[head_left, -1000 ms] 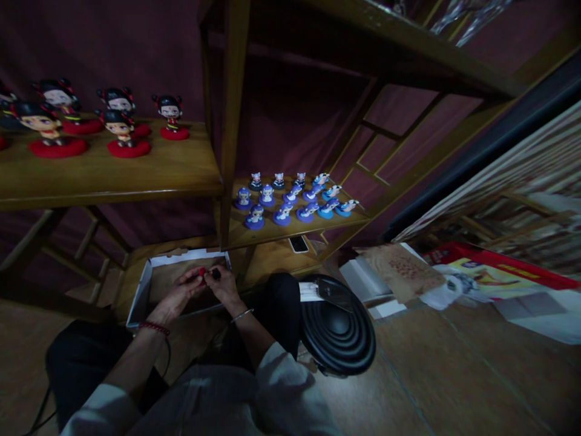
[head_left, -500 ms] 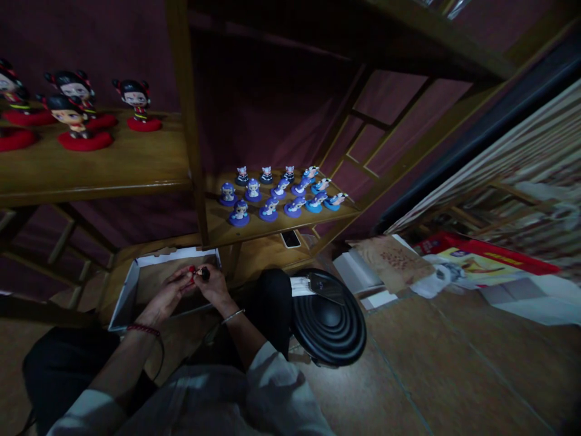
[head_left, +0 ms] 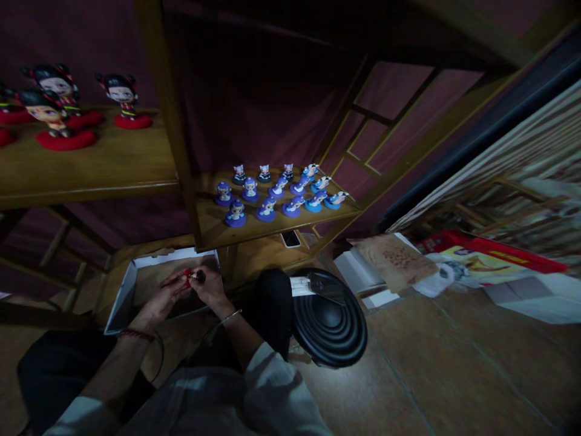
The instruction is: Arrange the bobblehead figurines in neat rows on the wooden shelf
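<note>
Above a shallow open box (head_left: 118,303), my two hands meet around a small figurine (head_left: 194,277) with dark hair and a red part, likely its base. My right hand (head_left: 212,288) is closed on the dark end, fingers curled around it. At the red end, the fingers of my left hand (head_left: 164,297) press against it from the left. The figurine lies sideways, and much of it is covered by my fingers. Brown cardboard lines the inside of the box, which has white rims.
Purple and blue figurines (head_left: 250,189) stand in rows on a wooden shelf (head_left: 213,233). Larger red-based figurines (head_left: 122,97) stand on the left shelf. A phone (head_left: 291,239) lies below. By my knee is a round black stool (head_left: 329,339); a cardboard piece (head_left: 393,257) lies right.
Both hands have shifted slightly left with the figurine. My left fingers look straighter against the red end. The view has turned a little, so the shelves sit further left.
</note>
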Tool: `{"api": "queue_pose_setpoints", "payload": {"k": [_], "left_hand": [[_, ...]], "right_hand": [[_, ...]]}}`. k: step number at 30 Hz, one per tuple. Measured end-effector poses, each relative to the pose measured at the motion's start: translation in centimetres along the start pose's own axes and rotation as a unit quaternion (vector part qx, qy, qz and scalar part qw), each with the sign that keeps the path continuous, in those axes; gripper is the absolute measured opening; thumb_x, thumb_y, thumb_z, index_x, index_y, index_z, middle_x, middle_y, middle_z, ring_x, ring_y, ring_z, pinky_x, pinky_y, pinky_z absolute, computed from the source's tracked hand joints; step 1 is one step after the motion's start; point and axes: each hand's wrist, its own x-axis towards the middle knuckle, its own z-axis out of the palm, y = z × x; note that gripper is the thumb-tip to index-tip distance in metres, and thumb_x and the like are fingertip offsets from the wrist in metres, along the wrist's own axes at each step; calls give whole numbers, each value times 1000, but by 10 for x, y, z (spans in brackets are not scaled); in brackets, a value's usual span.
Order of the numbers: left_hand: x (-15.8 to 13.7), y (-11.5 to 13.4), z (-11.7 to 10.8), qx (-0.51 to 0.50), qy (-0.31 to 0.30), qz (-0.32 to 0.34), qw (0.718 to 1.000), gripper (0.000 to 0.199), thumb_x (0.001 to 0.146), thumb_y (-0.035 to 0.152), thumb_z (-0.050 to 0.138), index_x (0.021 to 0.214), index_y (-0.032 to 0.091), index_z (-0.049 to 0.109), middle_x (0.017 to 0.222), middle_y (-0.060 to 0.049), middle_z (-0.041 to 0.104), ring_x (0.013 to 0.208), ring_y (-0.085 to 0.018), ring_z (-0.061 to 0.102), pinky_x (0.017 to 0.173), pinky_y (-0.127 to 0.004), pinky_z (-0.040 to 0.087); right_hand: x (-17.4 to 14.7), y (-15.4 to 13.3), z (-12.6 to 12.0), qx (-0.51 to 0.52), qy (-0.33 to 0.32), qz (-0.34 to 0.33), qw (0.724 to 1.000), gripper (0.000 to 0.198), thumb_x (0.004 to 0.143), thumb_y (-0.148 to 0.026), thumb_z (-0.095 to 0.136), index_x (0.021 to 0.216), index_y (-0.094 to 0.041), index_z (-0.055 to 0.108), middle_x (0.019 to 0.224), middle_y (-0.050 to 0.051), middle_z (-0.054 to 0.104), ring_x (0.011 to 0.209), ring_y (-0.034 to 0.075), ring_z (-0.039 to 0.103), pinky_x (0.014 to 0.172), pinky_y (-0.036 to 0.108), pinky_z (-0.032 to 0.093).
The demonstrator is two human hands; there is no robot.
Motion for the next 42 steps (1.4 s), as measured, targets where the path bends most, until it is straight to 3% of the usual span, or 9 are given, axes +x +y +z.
{"api": "queue_pose_setpoints", "payload": {"k": [9, 22, 31, 38, 42], "left_hand": [[0, 0, -1, -3, -4, -1, 1000, 20, 68, 4, 70, 86, 14, 68, 81, -3, 72, 70, -13, 68, 67, -23, 56], [13, -8, -10, -21, -19, 35, 999, 31, 67, 7, 72, 97, 14, 68, 101, -8, 70, 90, -18, 67, 78, -29, 56], [13, -7, -13, -1, -50, 53, 997, 38, 64, 10, 74, 101, 15, 68, 105, -8, 70, 96, -21, 66, 79, -29, 55], [13, -9, -12, 25, -71, 65, 995, 48, 61, 21, 79, 107, 18, 67, 115, -9, 68, 109, -26, 61, 89, -35, 52], [11, -8, -10, 36, -75, 69, 994, 52, 59, 27, 80, 109, 16, 66, 116, -10, 67, 111, -28, 60, 93, -38, 50]], "right_hand": [[0, 3, 2, 2, 5, 11, 1000, 24, 77, -19, 61, 100, -23, 65, 95, 1, 73, 87, 15, 68, 84, 27, 52], [3, 6, 1, 24, 9, -36, 999, 30, 73, -17, 58, 101, -25, 64, 99, -1, 71, 94, 16, 65, 90, 31, 50], [3, 10, -1, 49, 19, -40, 998, 25, 70, -24, 59, 95, -22, 65, 86, -1, 70, 79, 16, 65, 79, 28, 52], [1, 8, -8, 58, 20, -37, 997, 22, 70, -29, 61, 90, -23, 66, 82, -3, 70, 76, 14, 64, 77, 25, 52], [1, 7, -8, 61, 18, -23, 998, 18, 73, -33, 60, 87, -23, 67, 71, -3, 68, 67, 13, 63, 68, 23, 52]]}}
